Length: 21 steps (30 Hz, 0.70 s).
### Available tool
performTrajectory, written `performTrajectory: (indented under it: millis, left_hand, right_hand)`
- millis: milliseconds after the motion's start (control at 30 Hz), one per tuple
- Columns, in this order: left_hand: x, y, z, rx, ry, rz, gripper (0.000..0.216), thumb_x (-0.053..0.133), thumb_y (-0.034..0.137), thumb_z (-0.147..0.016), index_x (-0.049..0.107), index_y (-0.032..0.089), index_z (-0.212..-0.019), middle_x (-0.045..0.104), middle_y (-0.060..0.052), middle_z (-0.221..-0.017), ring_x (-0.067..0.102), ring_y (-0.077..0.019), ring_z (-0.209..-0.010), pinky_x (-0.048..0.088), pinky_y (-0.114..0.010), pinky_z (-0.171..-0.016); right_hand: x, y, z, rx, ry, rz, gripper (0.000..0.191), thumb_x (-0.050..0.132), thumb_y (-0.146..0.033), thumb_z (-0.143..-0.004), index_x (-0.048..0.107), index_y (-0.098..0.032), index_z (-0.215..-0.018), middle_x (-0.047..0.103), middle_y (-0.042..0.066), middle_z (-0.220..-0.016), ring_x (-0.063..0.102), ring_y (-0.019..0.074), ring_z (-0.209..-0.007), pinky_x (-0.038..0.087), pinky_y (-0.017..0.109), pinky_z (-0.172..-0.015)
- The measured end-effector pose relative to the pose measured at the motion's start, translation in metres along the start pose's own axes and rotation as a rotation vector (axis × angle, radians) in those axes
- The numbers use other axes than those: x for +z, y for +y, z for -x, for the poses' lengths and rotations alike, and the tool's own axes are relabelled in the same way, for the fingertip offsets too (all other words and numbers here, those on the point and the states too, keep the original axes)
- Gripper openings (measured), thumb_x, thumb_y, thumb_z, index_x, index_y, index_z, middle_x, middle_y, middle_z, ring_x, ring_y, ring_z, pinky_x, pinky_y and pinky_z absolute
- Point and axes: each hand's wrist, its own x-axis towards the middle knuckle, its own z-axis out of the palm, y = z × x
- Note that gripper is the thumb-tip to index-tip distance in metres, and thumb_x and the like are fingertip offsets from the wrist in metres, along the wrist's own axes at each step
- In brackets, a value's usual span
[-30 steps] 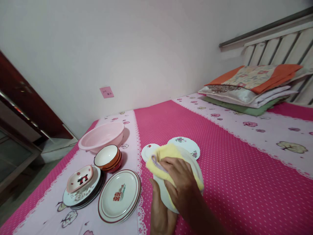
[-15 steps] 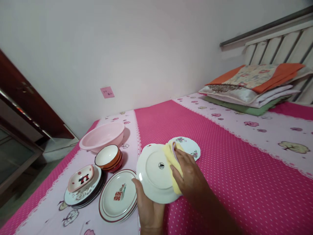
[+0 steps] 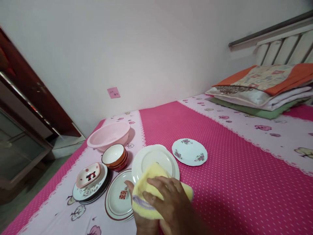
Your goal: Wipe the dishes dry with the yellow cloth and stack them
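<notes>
My left hand (image 3: 144,223) supports a white plate (image 3: 143,160) from below, its thumb sticking up at the plate's left edge. The plate's underside faces me. Across its near part lies a yellow cloth (image 3: 153,174) with a purple-striped border. My right hand (image 3: 168,199) presses this cloth against the plate, fingers bent over it. Just left of the held plate lie red-rimmed plates (image 3: 112,199) with a red character design. To the right, a white plate with flower sprigs (image 3: 187,151) rests on the bedspread.
A pink basin (image 3: 109,137) stands at the back left, with stacked orange bowls (image 3: 113,155) before it. Near them, a small pink-edged dish (image 3: 84,178) sits on a pile of plates (image 3: 79,195). Folded bedding (image 3: 264,89) lies at the far right on the bedspread (image 3: 227,169).
My right hand and the cloth have moved left and nearer, from the plate's right side to its near part. The flowered plate behind now shows fully. The view has shifted left.
</notes>
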Motion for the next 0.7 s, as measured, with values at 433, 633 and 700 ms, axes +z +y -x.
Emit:
performTrajectory:
  millis: [433,633,700]
  left_hand:
    - [0.001,-0.056,-0.004,-0.035,-0.111,-0.07,0.041,0.04,0.042,-0.106,0.07,0.031,-0.132,0.067,-0.005,-0.14,0.055,-0.0215,-0.137,0.029,-0.037,-0.123]
    - [0.005,-0.054,-0.004,-0.111,-0.158,-0.112,0.05,0.034,0.048,-0.105,0.066,0.026,-0.136,0.062,-0.008,-0.143,0.042,-0.0244,-0.147,0.017,-0.042,-0.127]
    - [0.005,-0.048,-0.005,-0.114,-0.195,-0.111,0.057,0.029,0.055,-0.104,0.063,0.026,-0.139,0.059,-0.009,-0.146,0.037,-0.0244,-0.149,0.013,-0.042,-0.127]
  right_hand:
    - [-0.036,0.017,-0.009,0.217,0.171,0.099,0.057,0.052,-0.01,-0.085,0.056,-0.022,-0.141,0.057,0.014,-0.139,0.052,0.034,-0.123,0.044,0.058,-0.102]
    - [-0.043,0.05,-0.008,0.306,0.299,0.176,0.047,0.049,-0.018,-0.092,0.057,-0.016,-0.138,0.06,0.016,-0.127,0.054,0.0338,-0.115,0.049,0.056,-0.099]
    - [-0.044,0.064,-0.005,0.332,0.315,0.178,0.042,0.048,-0.021,-0.094,0.059,-0.016,-0.134,0.062,0.015,-0.125,0.056,0.033,-0.113,0.05,0.055,-0.099]
